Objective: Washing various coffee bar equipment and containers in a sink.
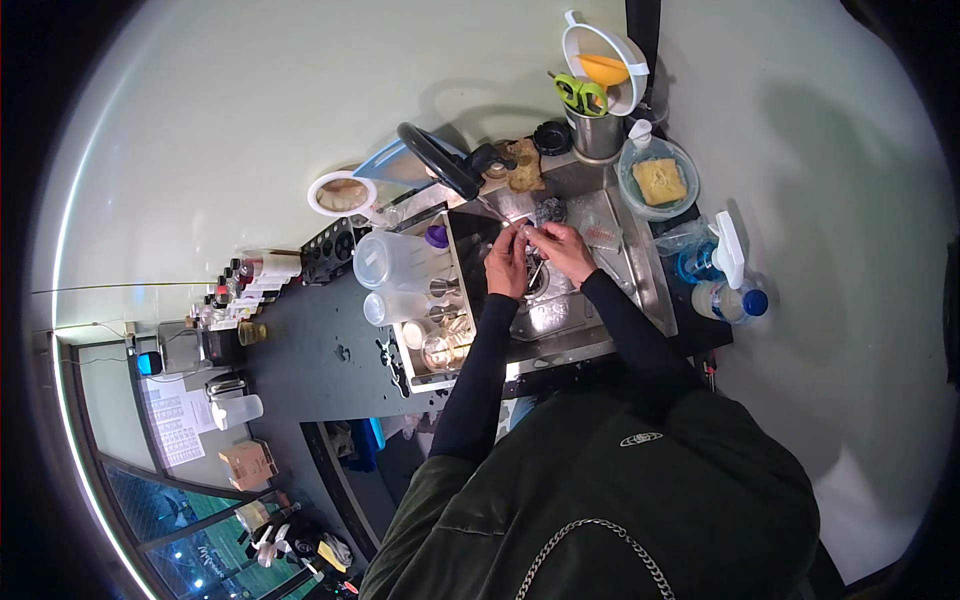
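Note:
Both hands meet over a stainless steel sink (654,289), below the spout of a black faucet (439,159). A thin stream, apparently water, runs from the spout to the fingers. My left hand (508,262) and my right hand (564,249) pinch a small object together at the fingertips; the fingers hide most of it. Beneath them is the sink drain (537,279), with a slim metal piece near it. A steel wool scourer (551,210) lies just beyond my right hand. To its right, a clear plastic packet (601,231) with red print rests in the sink.
Left of the sink, a white tray (409,375) holds plastic pitchers (390,259), jiggers and cups. A worn sponge (525,166) lies behind the sink. Green scissors (581,95) stand in a steel canister (596,135). At right are a tub (626,199) with a yellow sponge and a spray bottle (727,251).

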A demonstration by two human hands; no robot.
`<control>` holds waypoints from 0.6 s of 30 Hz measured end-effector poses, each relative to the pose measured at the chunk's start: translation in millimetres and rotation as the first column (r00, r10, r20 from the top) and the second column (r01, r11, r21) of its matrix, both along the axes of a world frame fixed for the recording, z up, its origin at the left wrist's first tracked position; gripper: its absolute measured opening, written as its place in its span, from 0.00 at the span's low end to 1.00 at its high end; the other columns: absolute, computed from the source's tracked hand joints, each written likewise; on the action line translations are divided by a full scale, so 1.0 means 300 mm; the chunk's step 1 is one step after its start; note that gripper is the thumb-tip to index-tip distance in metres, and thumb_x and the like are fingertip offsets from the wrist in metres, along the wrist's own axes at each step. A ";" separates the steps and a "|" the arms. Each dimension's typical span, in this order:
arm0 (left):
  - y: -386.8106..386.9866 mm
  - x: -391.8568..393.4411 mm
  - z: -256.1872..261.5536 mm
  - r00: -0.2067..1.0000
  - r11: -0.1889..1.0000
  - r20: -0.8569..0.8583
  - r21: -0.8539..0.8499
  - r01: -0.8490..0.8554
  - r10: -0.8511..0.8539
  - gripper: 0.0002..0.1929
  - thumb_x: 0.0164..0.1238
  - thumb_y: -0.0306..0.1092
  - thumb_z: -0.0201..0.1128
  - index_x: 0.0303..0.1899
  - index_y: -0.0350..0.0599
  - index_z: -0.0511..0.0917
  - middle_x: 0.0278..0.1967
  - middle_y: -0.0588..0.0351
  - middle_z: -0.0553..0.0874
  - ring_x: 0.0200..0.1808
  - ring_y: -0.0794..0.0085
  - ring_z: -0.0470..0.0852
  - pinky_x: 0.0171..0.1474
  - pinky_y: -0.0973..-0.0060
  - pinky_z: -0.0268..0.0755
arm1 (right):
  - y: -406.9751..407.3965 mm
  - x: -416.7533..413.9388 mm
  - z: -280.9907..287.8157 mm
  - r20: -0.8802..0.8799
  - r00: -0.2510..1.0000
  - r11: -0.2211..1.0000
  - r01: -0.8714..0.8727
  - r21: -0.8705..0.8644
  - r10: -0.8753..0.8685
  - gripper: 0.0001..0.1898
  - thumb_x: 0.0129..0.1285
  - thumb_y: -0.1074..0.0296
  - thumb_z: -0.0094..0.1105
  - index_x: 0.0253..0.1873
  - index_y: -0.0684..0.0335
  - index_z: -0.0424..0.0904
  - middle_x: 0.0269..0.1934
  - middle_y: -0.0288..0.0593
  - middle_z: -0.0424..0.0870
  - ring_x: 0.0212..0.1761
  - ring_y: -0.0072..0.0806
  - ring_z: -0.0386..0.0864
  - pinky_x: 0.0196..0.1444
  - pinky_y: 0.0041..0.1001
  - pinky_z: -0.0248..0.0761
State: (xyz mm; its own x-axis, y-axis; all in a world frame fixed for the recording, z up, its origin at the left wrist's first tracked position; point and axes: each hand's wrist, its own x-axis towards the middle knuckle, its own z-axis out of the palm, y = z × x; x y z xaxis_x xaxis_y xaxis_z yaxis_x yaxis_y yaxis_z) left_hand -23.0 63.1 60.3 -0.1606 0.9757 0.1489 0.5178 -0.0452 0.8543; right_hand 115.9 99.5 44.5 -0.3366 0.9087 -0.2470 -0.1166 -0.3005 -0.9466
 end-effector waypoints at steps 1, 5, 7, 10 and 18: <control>0.002 0.000 0.006 1.000 1.000 -0.007 -0.020 -0.021 0.021 0.14 0.80 0.38 0.56 0.56 0.40 0.80 0.44 0.55 0.88 0.46 0.78 0.83 0.50 0.77 0.75 | 0.005 -0.001 -0.002 -0.007 1.000 1.000 -0.005 -0.011 0.005 0.14 0.73 0.57 0.59 0.42 0.64 0.82 0.32 0.28 0.79 0.29 0.12 0.69 0.32 0.17 0.64; 0.025 -0.008 0.000 0.992 0.997 0.104 -0.003 -0.076 0.076 0.14 0.79 0.37 0.57 0.57 0.43 0.80 0.41 0.55 0.88 0.42 0.76 0.84 0.47 0.76 0.76 | 0.011 -0.018 -0.021 -0.102 0.994 0.992 -0.032 0.121 0.045 0.13 0.74 0.58 0.58 0.43 0.63 0.82 0.31 0.28 0.79 0.29 0.11 0.71 0.31 0.18 0.66; 0.033 -0.011 -0.023 0.966 0.991 0.227 0.019 -0.133 0.125 0.13 0.79 0.38 0.57 0.56 0.44 0.80 0.38 0.53 0.88 0.40 0.76 0.85 0.45 0.74 0.77 | 0.002 -0.020 -0.029 -0.178 0.981 0.991 -0.059 0.119 0.079 0.13 0.74 0.59 0.58 0.43 0.63 0.82 0.31 0.29 0.80 0.28 0.11 0.72 0.30 0.18 0.67; 0.031 -0.011 -0.067 0.803 0.968 0.545 -0.198 -0.155 0.240 0.13 0.80 0.39 0.56 0.57 0.46 0.78 0.43 0.63 0.83 0.35 0.83 0.80 0.33 0.82 0.79 | -0.018 -0.008 -0.031 0.058 0.994 0.995 -0.093 0.020 0.092 0.13 0.75 0.61 0.57 0.50 0.65 0.81 0.36 0.33 0.85 0.28 0.13 0.77 0.28 0.17 0.70; 0.001 -0.031 -0.064 0.508 0.884 0.756 -0.468 -0.024 0.414 0.13 0.79 0.45 0.57 0.50 0.47 0.78 0.38 0.60 0.84 0.32 0.76 0.84 0.33 0.79 0.78 | -0.021 0.030 -0.030 -0.083 0.996 0.990 0.046 0.135 -0.035 0.12 0.71 0.66 0.62 0.52 0.68 0.78 0.35 0.39 0.85 0.30 0.18 0.81 0.33 0.21 0.76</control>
